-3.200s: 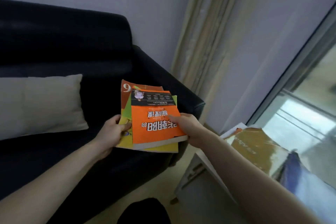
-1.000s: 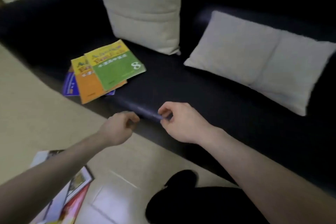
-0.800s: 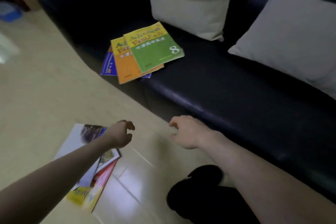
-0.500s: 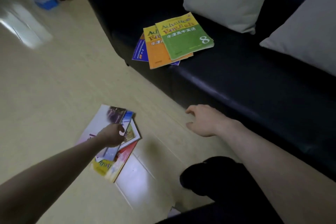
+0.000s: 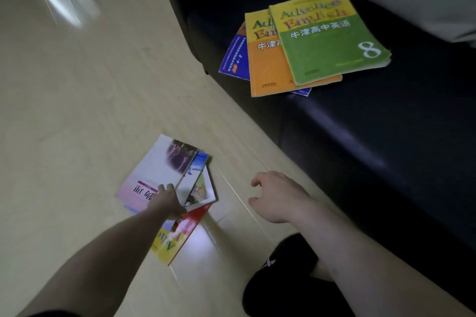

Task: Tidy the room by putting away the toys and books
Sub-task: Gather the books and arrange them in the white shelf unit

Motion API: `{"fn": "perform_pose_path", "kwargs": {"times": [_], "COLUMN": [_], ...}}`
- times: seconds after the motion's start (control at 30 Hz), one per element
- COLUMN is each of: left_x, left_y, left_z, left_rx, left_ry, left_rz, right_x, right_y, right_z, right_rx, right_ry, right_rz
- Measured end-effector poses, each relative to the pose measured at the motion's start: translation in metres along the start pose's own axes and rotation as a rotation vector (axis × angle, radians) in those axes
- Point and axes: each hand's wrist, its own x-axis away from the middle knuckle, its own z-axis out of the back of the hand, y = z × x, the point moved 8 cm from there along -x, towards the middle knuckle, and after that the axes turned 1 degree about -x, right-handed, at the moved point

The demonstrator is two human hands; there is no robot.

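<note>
Left hand (image 5: pixel 167 201) lies on the fanned pile of glossy paperback books (image 5: pixel 164 175) on the pale wood floor (image 5: pixel 77 98); grip looks merely pressed on the top white-pink cover, fingers hidden, cannot tell if pinching. Pile's long axis runs away from the grip, up-right. Right hand (image 5: pixel 277 197) hovers just beside the pile, fingers loosely curled, empty. Farther out, three stacked textbooks, green on top (image 5: pixel 329 36), sit on the dark sofa seat (image 5: pixel 386 110). Lower books' covers mostly hidden; scene blurred.
</note>
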Motion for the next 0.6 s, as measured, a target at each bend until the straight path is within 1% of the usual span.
{"fn": "perform_pose_path", "kwargs": {"times": [0.17,0.33,0.37,0.5,0.6], "left_x": [-0.041,-0.067,-0.065,-0.058,-0.061], "left_y": [-0.018,-0.030,-0.030,-0.020,-0.019], "left_z": [-0.016,-0.045,-0.049,-0.048,-0.031], "left_rx": [0.001,-0.027,-0.014,-0.023,-0.073], "left_ry": [-0.027,-0.076,-0.066,0.077,0.155], "left_rz": [0.112,0.163,0.172,0.156,0.078], "right_x": [-0.018,-0.022,-0.022,-0.025,-0.028], "right_y": [0.032,0.066,0.068,0.072,0.072], "right_z": [-0.003,-0.023,-0.026,-0.030,-0.029], "right_rx": [-0.050,-0.044,-0.047,-0.062,-0.080], "right_ry": [0.036,-0.006,-0.015,-0.017,-0.009], "right_rz": [-0.061,-0.150,-0.158,-0.181,-0.187]}}
